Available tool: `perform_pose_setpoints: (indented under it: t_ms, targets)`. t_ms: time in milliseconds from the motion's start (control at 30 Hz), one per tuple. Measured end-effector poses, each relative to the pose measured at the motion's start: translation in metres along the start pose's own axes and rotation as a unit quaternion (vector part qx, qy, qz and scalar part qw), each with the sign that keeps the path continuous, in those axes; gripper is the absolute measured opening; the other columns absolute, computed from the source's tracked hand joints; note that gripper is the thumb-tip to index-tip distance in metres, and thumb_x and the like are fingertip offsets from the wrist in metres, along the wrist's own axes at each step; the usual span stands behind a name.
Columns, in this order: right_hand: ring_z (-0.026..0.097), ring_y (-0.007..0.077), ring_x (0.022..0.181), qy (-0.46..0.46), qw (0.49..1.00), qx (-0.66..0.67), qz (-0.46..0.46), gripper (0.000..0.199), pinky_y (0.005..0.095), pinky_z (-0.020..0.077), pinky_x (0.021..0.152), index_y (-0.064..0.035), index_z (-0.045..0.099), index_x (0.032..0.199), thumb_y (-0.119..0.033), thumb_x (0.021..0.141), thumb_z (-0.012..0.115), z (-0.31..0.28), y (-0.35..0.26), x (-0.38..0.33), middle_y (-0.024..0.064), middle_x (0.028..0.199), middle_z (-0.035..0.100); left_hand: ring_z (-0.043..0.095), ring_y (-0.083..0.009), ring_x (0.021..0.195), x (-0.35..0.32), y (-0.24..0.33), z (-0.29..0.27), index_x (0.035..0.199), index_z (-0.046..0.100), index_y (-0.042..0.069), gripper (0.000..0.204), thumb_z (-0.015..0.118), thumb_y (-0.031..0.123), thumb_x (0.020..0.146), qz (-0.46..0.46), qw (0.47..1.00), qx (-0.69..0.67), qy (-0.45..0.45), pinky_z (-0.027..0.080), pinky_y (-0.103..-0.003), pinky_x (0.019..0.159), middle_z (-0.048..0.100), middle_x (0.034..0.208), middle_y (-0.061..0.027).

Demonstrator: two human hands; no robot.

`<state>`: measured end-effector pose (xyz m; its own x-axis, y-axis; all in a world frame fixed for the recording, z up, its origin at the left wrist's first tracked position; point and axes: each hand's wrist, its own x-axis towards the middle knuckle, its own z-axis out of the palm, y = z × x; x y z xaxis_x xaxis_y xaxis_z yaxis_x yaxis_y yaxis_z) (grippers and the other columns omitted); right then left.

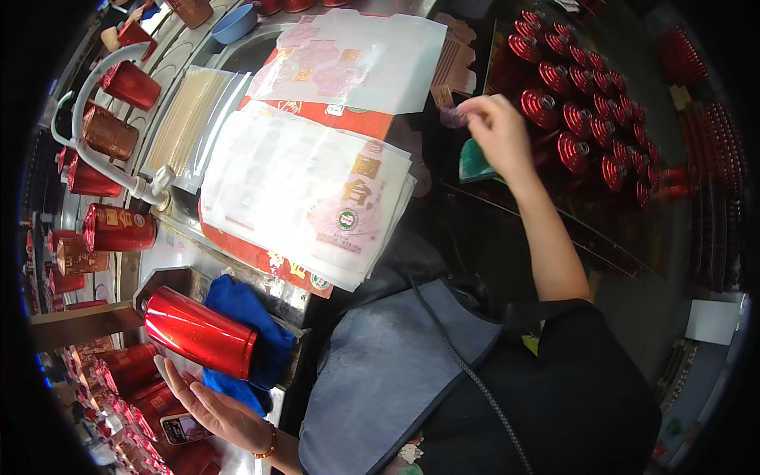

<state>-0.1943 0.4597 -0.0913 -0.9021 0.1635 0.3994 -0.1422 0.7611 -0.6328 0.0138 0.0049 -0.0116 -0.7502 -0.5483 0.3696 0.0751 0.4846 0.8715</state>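
Small purple item [453,118] at the right hand's [500,134] fingertips: blurred, kind indeterminable. Near left, crumpled blue cloth [273,326] partly hidden beneath glossy red cylindrical vessel [198,332].

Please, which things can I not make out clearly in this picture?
In the head view:
Purplish item in the right hand: blurred, kind unclear.
Blue cloth: partly hidden under the red vessel.
Paper stack: lower layers covered by upper ones.
Phone: screen details too small.
Top red vessels: cut off by the picture's edge.

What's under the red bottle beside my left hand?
A blue cloth shows on both sides of the bottle and seems to run beneath; whatever lies directly underneath is covered.
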Motion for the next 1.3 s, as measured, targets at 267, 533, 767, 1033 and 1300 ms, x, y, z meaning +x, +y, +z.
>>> perform_pose_setpoints:
  t_ms: [267,533,767,1033,1300]
  targets:
    - [0.07,0.0318,0.109,-0.236,0.958,0.116,0.115,0.032,0.0394,0.0556,0.091,-0.0054,0.071,0.121,-0.012,0.09,0.067,0.183,0.118,-0.011,0.0174,0.125,0.07,0.035,-0.022,0.149,-0.005,0.009,0.004,0.151,0.045,-0.002,0.048,0.044,0.021,0.109,-0.006,1.0,0.021,0.0,0.021,-0.04,0.125,0.043,0.16,-0.0124]
    - [0.066,0.0334,0.118,-0.344,0.902,-0.231,-0.123,0.03,0.0396,0.0533,0.097,0.0005,0.07,0.118,-0.015,0.094,0.06,0.214,0.138,-0.006,0.0166,0.124,0.071,0.035,-0.0251,0.149,-0.011,0.005,-0.004,0.151,0.043,-0.003,0.047,0.045,0.017,0.108,-0.026,0.999,0.034,0.011,0.024,-0.04,0.125,0.034,0.163,-0.016]
    - [0.072,0.0367,0.096,-0.492,0.823,-0.283,0.017,0.023,0.0456,0.0576,0.085,-0.0048,0.079,0.096,-0.024,0.084,0.075,0.013,0.001,0.03,0.0189,0.098,0.075,0.032,-0.0231,0.151,-0.008,0.005,-0.003,0.15,0.043,-0.005,0.046,0.044,0.015,0.109,-0.025,0.999,0.036,0.024,0.023,-0.038,0.125,0.037,0.162,-0.0153]
    - [0.063,0.0124,0.068,-0.389,0.921,0.008,0.015,0.035,0.0301,0.0494,0.067,-0.001,0.077,0.091,-0.035,0.089,0.073,0.007,-0.079,0.142,0.0068,0.074,0.071,0.032,-0.0227,0.151,-0.003,-0.005,-0.003,0.15,0.043,-0.006,0.045,0.042,0.011,0.108,-0.035,0.998,0.005,0.045,0.022,-0.038,0.126,0.033,0.164,-0.0154]
    - [0.071,0.0327,0.1,-0.278,0.943,-0.178,-0.044,0.082,0.0386,0.0552,0.09,0.0,0.069,0.114,-0.056,0.059,0.092,0.106,-0.038,0.22,0.0207,0.109,0.073,0.032,-0.0239,0.152,-0.013,-0.014,-0.028,0.151,0.043,-0.005,0.045,0.042,0.01,0.108,-0.067,0.995,-0.003,0.076,0.018,-0.04,0.127,0.033,0.164,-0.0159]
